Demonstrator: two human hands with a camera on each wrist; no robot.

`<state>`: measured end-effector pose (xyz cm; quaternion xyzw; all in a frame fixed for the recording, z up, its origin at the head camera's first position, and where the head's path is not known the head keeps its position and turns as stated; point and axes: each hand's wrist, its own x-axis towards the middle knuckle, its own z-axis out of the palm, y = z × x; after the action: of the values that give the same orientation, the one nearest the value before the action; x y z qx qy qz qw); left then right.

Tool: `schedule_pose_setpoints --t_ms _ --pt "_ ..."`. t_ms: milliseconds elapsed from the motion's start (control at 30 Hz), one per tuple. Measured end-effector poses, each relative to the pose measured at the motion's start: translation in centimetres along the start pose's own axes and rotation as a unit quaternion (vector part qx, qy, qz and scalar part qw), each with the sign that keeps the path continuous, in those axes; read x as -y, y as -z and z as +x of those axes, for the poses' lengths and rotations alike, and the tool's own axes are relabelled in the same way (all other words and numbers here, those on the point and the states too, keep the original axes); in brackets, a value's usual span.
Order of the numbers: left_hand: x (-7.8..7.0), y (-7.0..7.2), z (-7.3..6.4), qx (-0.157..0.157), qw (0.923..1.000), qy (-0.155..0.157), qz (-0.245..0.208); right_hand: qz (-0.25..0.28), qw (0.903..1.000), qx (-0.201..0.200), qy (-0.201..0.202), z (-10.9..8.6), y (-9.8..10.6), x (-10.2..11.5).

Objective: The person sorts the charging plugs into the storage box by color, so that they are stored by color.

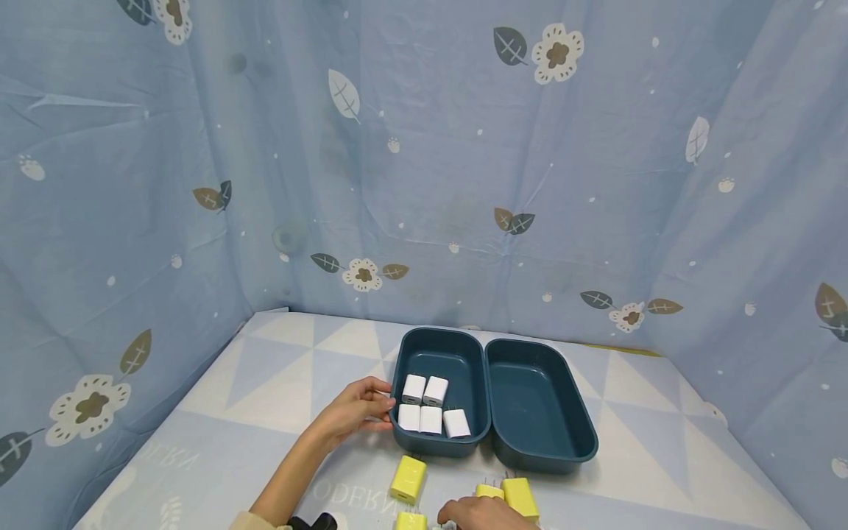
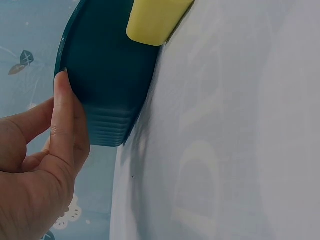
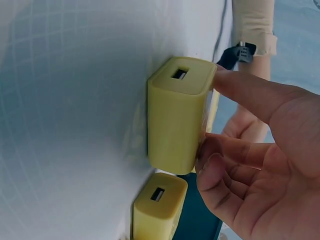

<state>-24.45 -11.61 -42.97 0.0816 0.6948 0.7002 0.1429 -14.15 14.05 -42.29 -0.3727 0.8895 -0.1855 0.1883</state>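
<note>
My left hand (image 1: 361,407) rests its fingertips against the left wall of a dark teal bin (image 1: 424,443), right at its rim in the left wrist view. Several white charger plugs (image 1: 456,423) lie in that bin. My right hand (image 1: 486,513) is low over the table among yellow charger plugs (image 1: 520,499). In the right wrist view its thumb and fingers bend in behind a large yellow plug (image 3: 177,125). They pinch what looks like a white plug, of which only a pale sliver shows; the rest is hidden.
A second teal bin (image 1: 543,456) stands against the first one's right side. More yellow plugs (image 1: 407,478) lie in front of the left bin, on the patterned tablecloth (image 1: 278,383). A blue floral curtain (image 1: 424,184) hangs behind the table and along its sides.
</note>
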Motion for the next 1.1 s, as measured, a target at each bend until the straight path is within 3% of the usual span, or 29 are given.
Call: schedule_pose_setpoints --t_ms 200,467,667,933,1100 --pt "0.0 -0.1 0.0 -0.016 0.9998 0.002 0.007 -0.018 0.9997 -0.013 0.011 -0.1 -0.2 0.0" --pt "0.0 -0.1 0.0 -0.010 0.9999 0.002 0.005 -0.011 0.9992 0.001 -0.038 0.2 -0.1 0.1" --pt "-0.2 -0.1 -0.1 -0.006 1.0000 0.001 -0.001 -0.026 0.9996 -0.006 -0.014 0.1 -0.1 0.0" --pt "-0.1 -0.1 -0.1 0.001 1.0000 0.002 -0.002 -0.040 0.9987 -0.019 -0.026 -0.2 0.3 0.2" --pt "-0.2 -0.1 -0.1 0.001 1.0000 0.002 0.000 -0.025 0.9989 -0.040 0.003 -0.6 0.9 0.3"
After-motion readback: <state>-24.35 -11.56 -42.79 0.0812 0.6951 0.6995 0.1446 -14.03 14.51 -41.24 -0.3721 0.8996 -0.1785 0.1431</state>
